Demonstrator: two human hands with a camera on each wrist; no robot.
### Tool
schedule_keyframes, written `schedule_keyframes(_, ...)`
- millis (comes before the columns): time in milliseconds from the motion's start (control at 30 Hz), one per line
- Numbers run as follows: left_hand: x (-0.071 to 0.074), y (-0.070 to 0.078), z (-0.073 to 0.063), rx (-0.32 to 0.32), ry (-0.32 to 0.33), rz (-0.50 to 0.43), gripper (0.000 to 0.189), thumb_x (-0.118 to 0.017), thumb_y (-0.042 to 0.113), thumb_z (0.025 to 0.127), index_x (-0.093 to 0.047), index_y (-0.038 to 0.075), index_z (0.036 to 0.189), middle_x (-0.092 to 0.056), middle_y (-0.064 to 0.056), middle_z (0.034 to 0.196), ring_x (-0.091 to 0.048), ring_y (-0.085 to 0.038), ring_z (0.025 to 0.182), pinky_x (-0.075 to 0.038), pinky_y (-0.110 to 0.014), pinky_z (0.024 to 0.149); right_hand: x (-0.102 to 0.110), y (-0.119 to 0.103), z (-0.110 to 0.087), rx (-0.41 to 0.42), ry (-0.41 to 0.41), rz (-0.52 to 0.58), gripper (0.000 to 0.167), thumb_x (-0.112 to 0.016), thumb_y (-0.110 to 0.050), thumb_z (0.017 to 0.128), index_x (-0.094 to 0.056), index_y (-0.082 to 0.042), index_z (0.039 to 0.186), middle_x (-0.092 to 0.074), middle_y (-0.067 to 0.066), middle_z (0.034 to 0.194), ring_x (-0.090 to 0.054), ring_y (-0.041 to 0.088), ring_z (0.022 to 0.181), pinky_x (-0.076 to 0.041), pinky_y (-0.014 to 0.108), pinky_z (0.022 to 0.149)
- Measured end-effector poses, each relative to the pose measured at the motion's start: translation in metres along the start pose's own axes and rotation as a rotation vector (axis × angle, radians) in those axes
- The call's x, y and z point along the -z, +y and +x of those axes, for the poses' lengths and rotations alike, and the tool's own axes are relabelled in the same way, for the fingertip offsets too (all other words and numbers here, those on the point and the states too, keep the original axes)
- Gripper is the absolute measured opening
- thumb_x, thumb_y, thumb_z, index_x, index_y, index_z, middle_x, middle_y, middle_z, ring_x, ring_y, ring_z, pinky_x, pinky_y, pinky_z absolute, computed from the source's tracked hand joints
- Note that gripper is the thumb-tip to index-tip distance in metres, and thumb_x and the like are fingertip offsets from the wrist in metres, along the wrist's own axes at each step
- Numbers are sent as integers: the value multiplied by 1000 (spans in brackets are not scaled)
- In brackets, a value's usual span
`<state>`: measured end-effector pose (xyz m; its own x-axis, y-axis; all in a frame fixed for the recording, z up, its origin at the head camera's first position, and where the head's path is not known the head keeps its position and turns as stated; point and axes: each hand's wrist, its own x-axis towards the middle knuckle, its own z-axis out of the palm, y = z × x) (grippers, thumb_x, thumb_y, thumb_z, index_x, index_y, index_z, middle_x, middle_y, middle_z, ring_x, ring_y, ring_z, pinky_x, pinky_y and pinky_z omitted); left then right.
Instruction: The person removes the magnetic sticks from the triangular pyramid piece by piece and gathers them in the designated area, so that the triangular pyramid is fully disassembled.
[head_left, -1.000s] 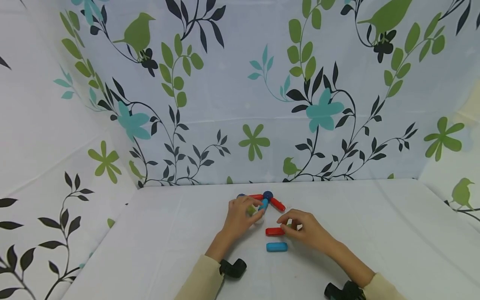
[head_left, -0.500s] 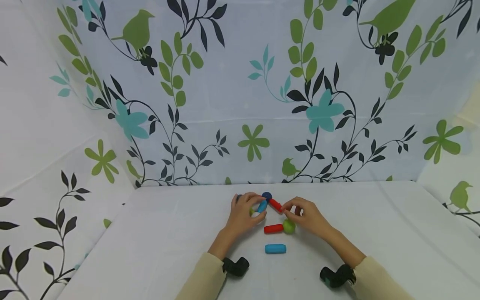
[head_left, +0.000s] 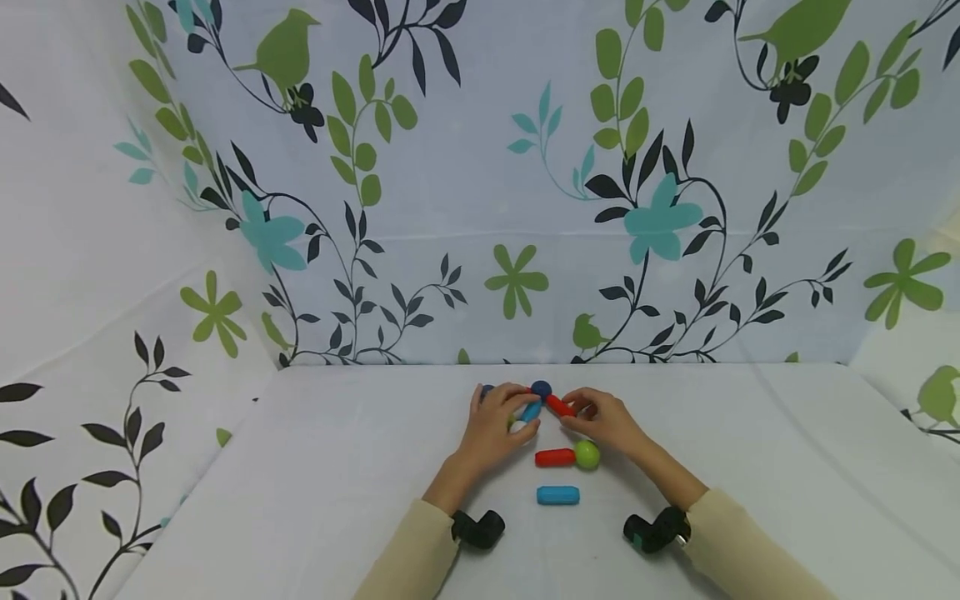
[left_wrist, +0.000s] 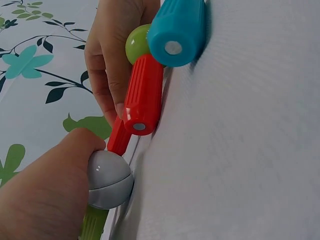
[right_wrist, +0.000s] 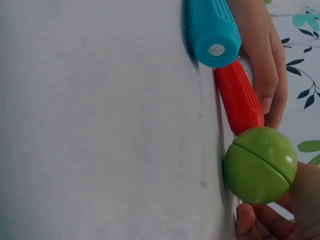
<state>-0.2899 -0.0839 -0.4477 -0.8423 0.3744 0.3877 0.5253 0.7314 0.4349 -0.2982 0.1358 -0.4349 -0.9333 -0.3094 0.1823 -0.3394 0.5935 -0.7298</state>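
Observation:
My left hand point(head_left: 491, 429) curls round a frame of toy building rods and balls, its thumb against a white ball point(left_wrist: 110, 180) that joins a green rod point(left_wrist: 94, 222) and a light blue rod point(head_left: 531, 410). A dark blue ball point(head_left: 541, 389) forms the frame's far corner. From it a red rod point(head_left: 560, 406) slants out to the right, and my right hand point(head_left: 606, 419) pinches its near end. Closer to me lies another red rod point(head_left: 555, 457) touching a green ball point(head_left: 587, 454). My left fingers hide part of the frame.
A loose blue rod point(head_left: 558, 495) with a metal disc in its end lies nearest me on the white table point(head_left: 337, 483). A patterned cloth point(head_left: 450, 192) hangs behind the table's far edge. Each wrist wears a black camera.
My right hand has left the green ball and near red rod, moved forward, and taken the end of the slanting red rod. My left hand stays at the frame, shifting slightly.

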Motion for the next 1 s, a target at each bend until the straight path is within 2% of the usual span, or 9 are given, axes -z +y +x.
schedule_keyframes(167,4,2,0,5,-2,-1,36,-65,31,92,-65,19,126,-54,-4,134,-43,-25,133,-9,-62,115,-1,2,4,-42,-5,16,30,-71,-11,88,-65,5,113,-68,11,95,-58,19,83,-51,25,72)
schedule_keyframes(433,5,3,-1,5,-8,-4,36,-66,29,91,-66,18,125,-55,-4,134,-44,-24,132,-10,-62,115,2,5,4,-99,-38,116,32,-68,-11,91,-64,7,117,-66,10,93,-58,17,79,-51,24,65)
schedule_keyframes(567,5,2,-1,7,-15,-6,36,-66,30,91,-66,19,126,-55,-4,134,-44,-24,132,-10,-62,115,3,5,2,-100,-42,129,33,-67,-11,92,-63,8,118,-67,12,97,-58,19,82,-52,26,68)
schedule_keyframes(833,3,1,0,19,-26,-15,37,-65,31,92,-65,20,127,-54,-2,135,-43,-23,133,-8,-60,116,4,4,-1,-112,-28,108,34,-66,-13,92,-63,8,120,-67,18,109,-61,24,94,-54,37,86)
schedule_keyframes(1000,2,0,0,18,-28,-14,37,-66,31,92,-65,20,127,-54,-2,135,-43,-23,132,-9,-60,116,5,6,-1,-94,-36,117,33,-65,-12,93,-63,9,119,-68,17,105,-61,22,90,-54,34,82)
